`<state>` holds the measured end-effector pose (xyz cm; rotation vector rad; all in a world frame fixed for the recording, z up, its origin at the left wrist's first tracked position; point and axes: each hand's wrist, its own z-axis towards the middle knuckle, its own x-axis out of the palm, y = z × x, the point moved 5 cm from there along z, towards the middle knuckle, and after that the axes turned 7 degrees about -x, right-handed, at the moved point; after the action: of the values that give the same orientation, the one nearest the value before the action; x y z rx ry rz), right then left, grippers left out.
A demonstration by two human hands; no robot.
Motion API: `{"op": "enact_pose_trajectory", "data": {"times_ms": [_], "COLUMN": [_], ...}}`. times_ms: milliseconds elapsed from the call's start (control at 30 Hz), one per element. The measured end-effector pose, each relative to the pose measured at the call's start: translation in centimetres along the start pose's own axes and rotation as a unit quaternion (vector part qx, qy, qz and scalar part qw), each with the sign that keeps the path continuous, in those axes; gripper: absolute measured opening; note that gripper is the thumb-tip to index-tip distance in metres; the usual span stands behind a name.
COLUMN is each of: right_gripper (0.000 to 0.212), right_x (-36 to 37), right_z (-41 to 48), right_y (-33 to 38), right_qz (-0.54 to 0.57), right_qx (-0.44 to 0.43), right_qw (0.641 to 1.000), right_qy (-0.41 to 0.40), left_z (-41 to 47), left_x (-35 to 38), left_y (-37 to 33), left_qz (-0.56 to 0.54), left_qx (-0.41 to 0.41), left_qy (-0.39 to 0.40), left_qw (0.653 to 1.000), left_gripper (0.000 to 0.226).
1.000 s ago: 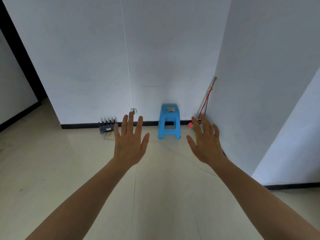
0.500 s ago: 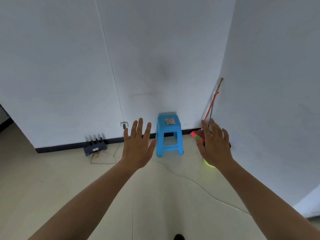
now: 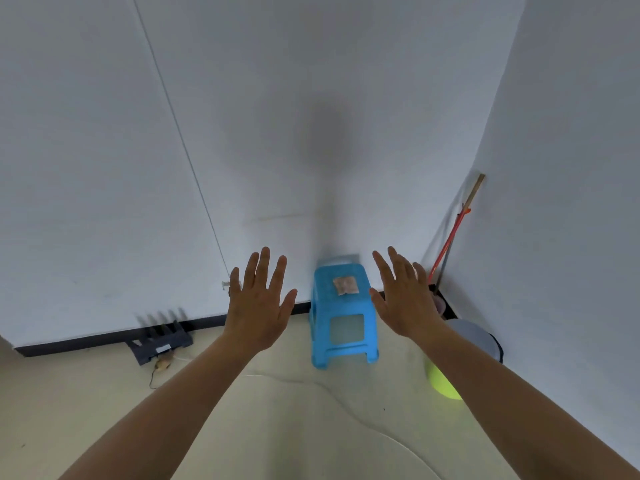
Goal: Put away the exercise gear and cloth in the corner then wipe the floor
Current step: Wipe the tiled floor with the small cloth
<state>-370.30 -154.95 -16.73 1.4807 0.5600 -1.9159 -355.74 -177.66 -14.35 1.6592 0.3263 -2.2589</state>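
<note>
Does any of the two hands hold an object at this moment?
No, the left hand and the right hand are both empty, fingers spread straight, in front of the blue stool.

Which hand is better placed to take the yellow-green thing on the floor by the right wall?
Right, probably. The right hand is open and its forearm passes over the yellow-green thing, beside the wall. The left hand, also open, is on the far side of the blue stool.
</note>
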Motion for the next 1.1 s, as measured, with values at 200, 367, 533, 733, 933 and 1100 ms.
{"op": "enact_pose_trajectory", "data": {"times_ms": [200,367,533,733,933,1100], "right_gripper": [0.072,0.066,0.064,0.067,0.067,0.067], "right_x": [8.7,12.1,15.2,24.2,34.3,43.2], "right_z": [12.8,20.6,25.5,30.9,34.8,36.1], "right_y": [-2.9,-7.0,-12.4,-19.1,-22.6,-23.0], "right_qz": [-0.020,-0.046,-0.027,0.048,0.114,0.178], "right_qx": [0.037,0.090,0.145,0.192,0.210,0.235], "right_qw": [0.997,0.989,0.984,0.967,0.935,0.909], "right_qy": [0.063,0.105,0.102,0.163,0.261,0.293], "left_z": [14.5,27.1,36.7,41.9,44.0,45.1], "left_x": [9.9,15.1,19.3,29.6,40.1,48.9], "left_y": [3.2,3.2,-0.1,-3.2,-4.2,-4.5], "left_qz": [-0.011,-0.017,-0.013,-0.008,0.020,0.013], "left_qx": [0.003,0.059,0.117,0.123,0.109,0.108], "left_qy": [0.062,0.104,0.127,0.211,0.316,0.368], "left_qw": [0.998,0.993,0.985,0.970,0.942,0.923], "left_gripper": [0.072,0.074,0.075,0.064,0.071,0.071]}}
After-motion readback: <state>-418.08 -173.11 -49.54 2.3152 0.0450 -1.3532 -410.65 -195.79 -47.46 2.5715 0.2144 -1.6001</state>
